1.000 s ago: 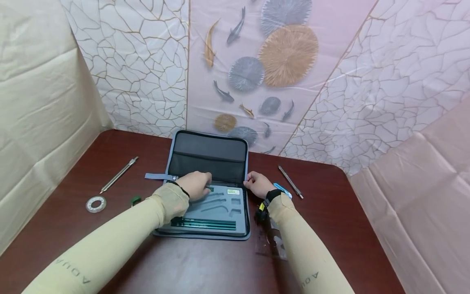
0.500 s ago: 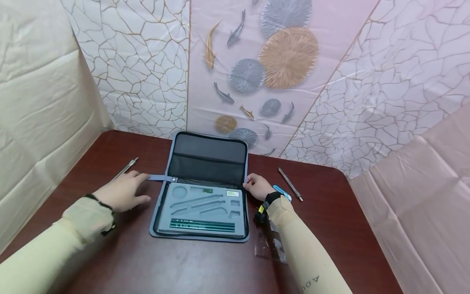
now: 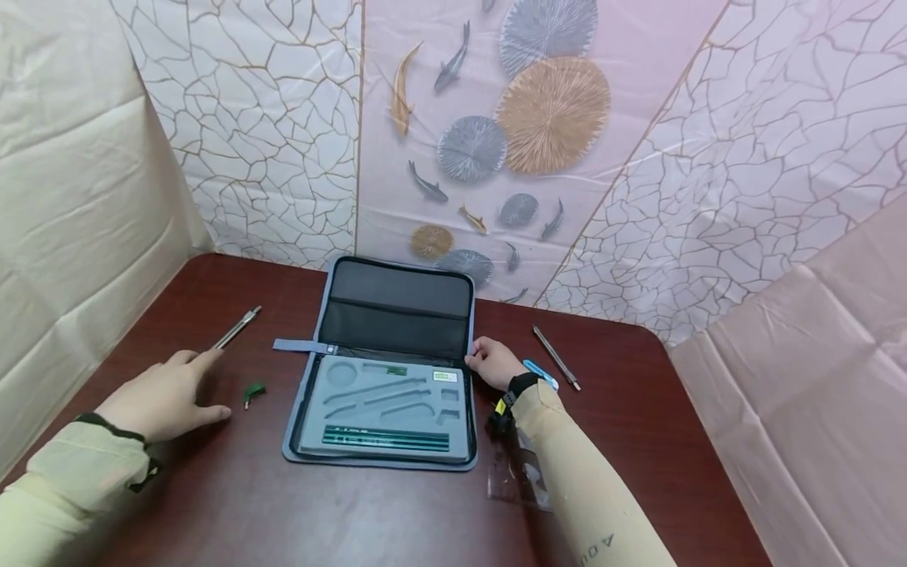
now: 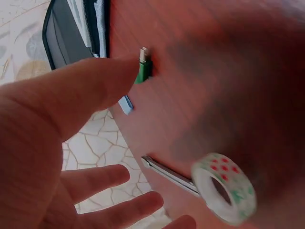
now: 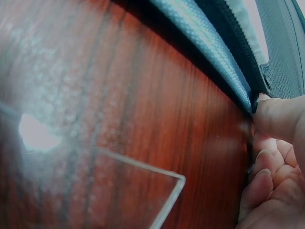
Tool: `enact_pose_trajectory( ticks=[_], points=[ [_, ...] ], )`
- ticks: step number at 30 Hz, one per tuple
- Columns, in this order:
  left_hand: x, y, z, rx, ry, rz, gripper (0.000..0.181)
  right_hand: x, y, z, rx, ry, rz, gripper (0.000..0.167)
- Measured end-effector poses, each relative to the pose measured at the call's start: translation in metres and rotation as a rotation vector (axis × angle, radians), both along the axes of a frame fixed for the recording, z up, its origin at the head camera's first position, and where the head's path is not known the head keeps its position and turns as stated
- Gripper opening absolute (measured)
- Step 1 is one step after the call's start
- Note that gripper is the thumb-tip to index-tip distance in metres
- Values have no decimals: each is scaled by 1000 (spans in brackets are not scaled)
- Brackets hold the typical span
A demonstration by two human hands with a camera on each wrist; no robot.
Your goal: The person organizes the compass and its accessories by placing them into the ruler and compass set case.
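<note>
Tape roll lies flat on the table by the left hand, whose fingers spread wide, holding nothing. It should be light, stiff and slick, best pinched across its printed rim. The right hand seems, partly hidden, to pinch the edge of the zip case.

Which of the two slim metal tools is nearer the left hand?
The left-side metal tool, just beyond the left hand; the other metal tool lies right of the open case, beyond the right hand.
</note>
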State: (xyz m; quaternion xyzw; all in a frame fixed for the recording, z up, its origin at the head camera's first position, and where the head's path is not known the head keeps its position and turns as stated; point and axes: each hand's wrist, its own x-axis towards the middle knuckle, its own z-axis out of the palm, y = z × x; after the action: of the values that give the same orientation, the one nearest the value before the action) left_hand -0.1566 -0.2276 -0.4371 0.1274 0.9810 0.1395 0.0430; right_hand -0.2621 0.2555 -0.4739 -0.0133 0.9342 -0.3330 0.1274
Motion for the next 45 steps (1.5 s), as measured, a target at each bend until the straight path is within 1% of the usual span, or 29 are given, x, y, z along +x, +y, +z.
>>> enact_pose_trajectory(
  ticks=[2,5,8,10,12,15,19,22,26,30,36,41,45],
  points=[
    [4,-6,-2,10,1,-5,89,1,-1,-1,-6,-5,11,14],
    [7,-12,-6,25,0,-10,73,2,-2,-2,-14,-1,38,14],
    [7,-14,-8,24,19,-10,59,2,-1,-2,-16,7,55,14],
    [6,-15,-8,20,34,-6,53,2,0,-1,-19,16,56,14],
    [4,-15,-8,16,51,-4,52,2,1,0,-19,20,54,14],
    [3,-14,-8,5,60,-7,54,2,3,0,-17,21,47,14],
    [5,-12,-9,-8,84,-21,53,2,5,-2,-9,11,35,15],
    [8,-10,-11,-22,115,-30,47,2,5,-3,-10,12,26,15],
    [10,-11,-14,-44,129,-27,39,3,3,-2,-18,24,20,14],
    [11,-14,-14,-41,137,-30,29,3,1,-1,-17,32,23,13],
    [9,-14,-13,-43,139,-42,18,3,1,-1,-11,25,15,13],
    [7,-14,-11,-53,123,-52,15,4,0,-1,-14,27,12,13],
    [1,-7,-8,-35,174,-70,21,3,-1,0,-19,30,10,13]
  ],
)
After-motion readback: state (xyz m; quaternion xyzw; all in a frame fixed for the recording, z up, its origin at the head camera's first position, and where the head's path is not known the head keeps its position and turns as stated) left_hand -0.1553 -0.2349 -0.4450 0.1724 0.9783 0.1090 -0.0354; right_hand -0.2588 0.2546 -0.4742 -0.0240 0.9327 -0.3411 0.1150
